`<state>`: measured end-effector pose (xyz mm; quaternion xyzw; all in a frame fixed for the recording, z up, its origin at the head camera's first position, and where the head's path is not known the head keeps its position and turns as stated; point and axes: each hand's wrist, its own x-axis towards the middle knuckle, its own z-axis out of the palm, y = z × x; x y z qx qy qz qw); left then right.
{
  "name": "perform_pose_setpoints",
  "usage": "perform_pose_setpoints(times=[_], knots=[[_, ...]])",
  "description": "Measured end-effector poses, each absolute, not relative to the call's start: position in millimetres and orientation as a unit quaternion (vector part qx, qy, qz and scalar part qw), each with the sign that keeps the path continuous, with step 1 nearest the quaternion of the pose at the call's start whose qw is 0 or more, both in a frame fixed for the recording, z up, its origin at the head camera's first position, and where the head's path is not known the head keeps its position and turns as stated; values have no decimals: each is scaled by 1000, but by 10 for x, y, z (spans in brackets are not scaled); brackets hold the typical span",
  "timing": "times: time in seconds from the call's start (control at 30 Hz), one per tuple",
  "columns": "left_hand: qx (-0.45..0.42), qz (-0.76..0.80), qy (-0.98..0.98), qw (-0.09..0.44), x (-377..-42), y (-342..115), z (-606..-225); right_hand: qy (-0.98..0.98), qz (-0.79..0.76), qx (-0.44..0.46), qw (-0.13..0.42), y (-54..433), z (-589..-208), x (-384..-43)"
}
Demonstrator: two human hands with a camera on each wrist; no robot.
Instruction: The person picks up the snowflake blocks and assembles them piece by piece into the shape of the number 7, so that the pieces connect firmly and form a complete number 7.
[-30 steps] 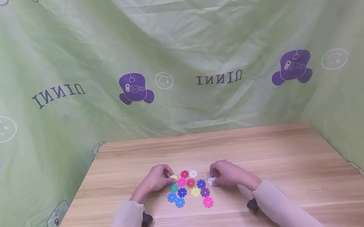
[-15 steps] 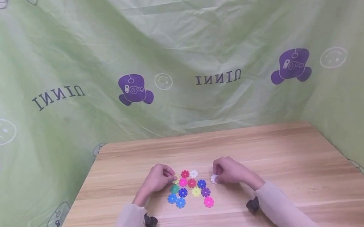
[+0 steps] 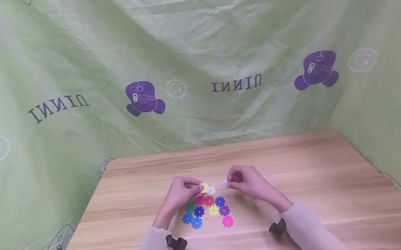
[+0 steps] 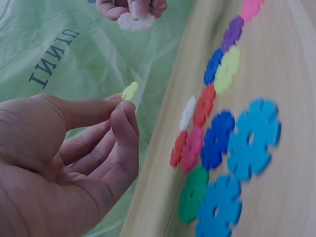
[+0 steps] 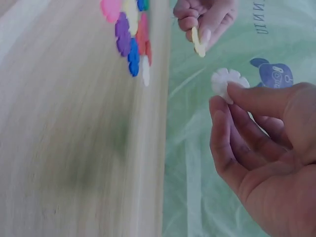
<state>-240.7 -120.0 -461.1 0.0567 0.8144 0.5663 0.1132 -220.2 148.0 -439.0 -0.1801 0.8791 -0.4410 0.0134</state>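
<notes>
My left hand (image 3: 182, 193) pinches a yellow notched snowflake disc (image 3: 204, 187) between thumb and forefinger, above the table. Level with it on the right, my right hand (image 3: 249, 183) pinches a white snowflake disc (image 5: 224, 81) by its edge. The two held discs are apart. Below them lie flat discs: a white disc (image 3: 211, 190), a pink disc (image 3: 200, 200), a red disc (image 3: 209, 201), a green disc (image 3: 190, 208) and several others. Another red disc (image 4: 178, 148), mostly covered by my left hand in the head view, shows in the left wrist view.
The discs lie in a loose cluster on the wooden table (image 3: 305, 211), with a pink disc (image 3: 227, 221) nearest me at the right. A green printed cloth (image 3: 200, 121) hangs behind the table and along both sides. Each wrist wears a black camera (image 3: 176, 244).
Both hands have risen off the table with their discs. The left hand has moved right and the right hand left, bringing the yellow and white discs closer together.
</notes>
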Motion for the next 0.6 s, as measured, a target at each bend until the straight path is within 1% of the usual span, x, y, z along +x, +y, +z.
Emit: perform_pose_setpoints(times=[0.3, 0.6], knots=[[55, 616, 774, 136, -2337, -1047, -4493, 855, -489, -172, -33, 1462, -4345, -2154], [54, 640, 755, 132, -2260, -971, -4411, 849, -499, -171, -33, 1470, -4293, -2081]])
